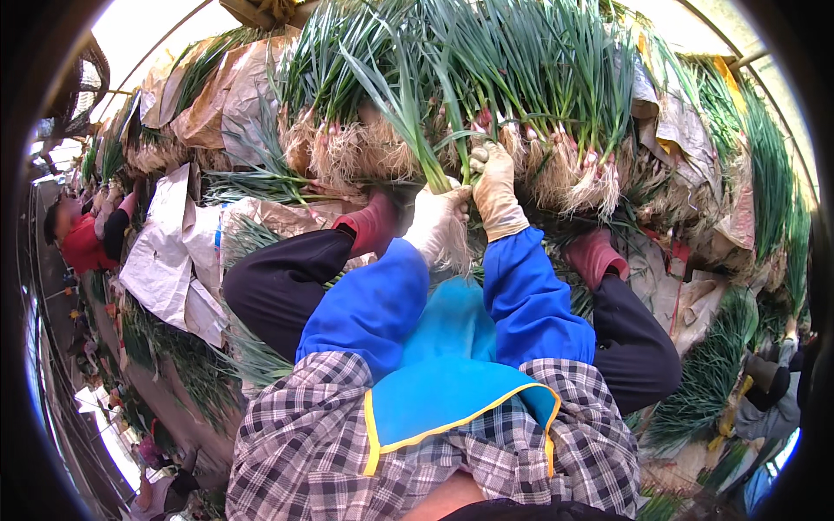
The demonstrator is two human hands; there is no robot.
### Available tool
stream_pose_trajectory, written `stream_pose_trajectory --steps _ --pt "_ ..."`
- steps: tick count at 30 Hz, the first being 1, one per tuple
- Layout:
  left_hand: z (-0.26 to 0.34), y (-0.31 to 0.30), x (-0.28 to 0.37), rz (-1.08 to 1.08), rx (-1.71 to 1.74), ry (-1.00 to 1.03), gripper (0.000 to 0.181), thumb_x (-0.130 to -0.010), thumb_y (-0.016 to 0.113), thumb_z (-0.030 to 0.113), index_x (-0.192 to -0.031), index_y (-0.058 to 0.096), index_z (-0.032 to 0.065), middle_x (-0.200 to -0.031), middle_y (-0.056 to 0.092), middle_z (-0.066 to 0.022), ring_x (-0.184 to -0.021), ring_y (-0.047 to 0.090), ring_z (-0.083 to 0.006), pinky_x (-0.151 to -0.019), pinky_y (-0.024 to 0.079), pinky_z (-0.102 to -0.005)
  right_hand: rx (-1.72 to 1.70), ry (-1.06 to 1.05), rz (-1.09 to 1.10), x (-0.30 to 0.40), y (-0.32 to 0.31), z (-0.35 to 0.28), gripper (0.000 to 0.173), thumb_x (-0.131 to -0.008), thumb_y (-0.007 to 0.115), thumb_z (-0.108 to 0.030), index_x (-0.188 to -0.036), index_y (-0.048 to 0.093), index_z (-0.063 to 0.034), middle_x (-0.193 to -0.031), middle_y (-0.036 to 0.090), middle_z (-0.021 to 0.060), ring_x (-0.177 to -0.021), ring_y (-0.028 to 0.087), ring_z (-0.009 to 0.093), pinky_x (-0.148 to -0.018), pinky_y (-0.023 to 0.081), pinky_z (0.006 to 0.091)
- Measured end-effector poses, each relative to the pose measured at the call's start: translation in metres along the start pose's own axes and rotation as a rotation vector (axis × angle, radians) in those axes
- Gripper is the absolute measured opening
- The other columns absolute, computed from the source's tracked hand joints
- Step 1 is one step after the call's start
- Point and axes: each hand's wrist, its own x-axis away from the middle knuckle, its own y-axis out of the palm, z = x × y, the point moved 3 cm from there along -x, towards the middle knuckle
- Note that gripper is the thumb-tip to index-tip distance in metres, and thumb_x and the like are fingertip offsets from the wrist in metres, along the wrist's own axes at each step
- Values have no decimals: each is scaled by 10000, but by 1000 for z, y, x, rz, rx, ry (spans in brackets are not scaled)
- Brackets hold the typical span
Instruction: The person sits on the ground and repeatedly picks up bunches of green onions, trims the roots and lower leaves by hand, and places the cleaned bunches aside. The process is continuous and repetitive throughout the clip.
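My left hand (438,218), in a pale work glove, is closed around the lower stems of a small bunch of green garlic plants (417,140); their pale roots hang below the fist. Close beside it on the right, my gloved right hand (493,182) has bent fingers near another green stem at the edge of the bunch; whether it grips that stem is not plain. Just beyond both hands stands a long row of green garlic (586,84), leaves up, with reddish bulbs and shaggy roots (339,153) facing me.
Loose green plants (260,185) lie left of my hands. White woven sacking (166,254) is at the left, more sacking (690,130) at the right. My red boots (374,221) flank the hands. A person in red (88,241) sits far left; another person (772,391) is at the right edge.
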Motion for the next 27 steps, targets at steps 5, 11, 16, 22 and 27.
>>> stream_pose_trajectory --steps 5,11,16,22,27 --pt "-6 4 -14 -9 28 24 163 -730 661 0 -770 514 57 -562 519 -38 -391 448 -101 -403 422 -244 -271 72 -51 21 -2 -21 188 -899 462 -213 -972 518 -49 -534 323 -65 -395 277 82 -363 222 242" --pt "-26 -31 -22 -52 230 -96 181 -757 621 -15 -862 500 71 -701 541 -53 -605 548 -153 -557 501 -296 -197 -171 -312 40 4 -128 164 -910 454 -187 -952 523 -45 -554 338 -58 -396 263 55 -350 232 211" --pt "-32 -35 -27 -125 367 -202 276 -759 619 -10 -982 474 61 -811 564 -94 -703 576 -219 -695 536 -396 2473 122 -777 46 -100 -77 381 -812 558 -341 -1076 546 -66 -855 639 128 -839 611 300 -754 467 389" --pt "-35 -28 -25 -260 193 -152 164 -779 606 16 -932 551 40 -785 591 -71 -667 578 -189 -681 534 -363 1515 -62 -532 32 -18 -37 465 -819 551 -425 -1022 568 -7 -893 627 182 -835 616 265 -734 472 350" --pt "-18 -35 -10 -82 97 -166 155 -803 581 18 -939 506 15 -779 591 -113 -610 579 -210 -582 532 -344 1820 -767 -316 17 7 -34 193 -833 496 -229 -771 608 -85 -669 625 103 -623 594 340 -592 477 387"
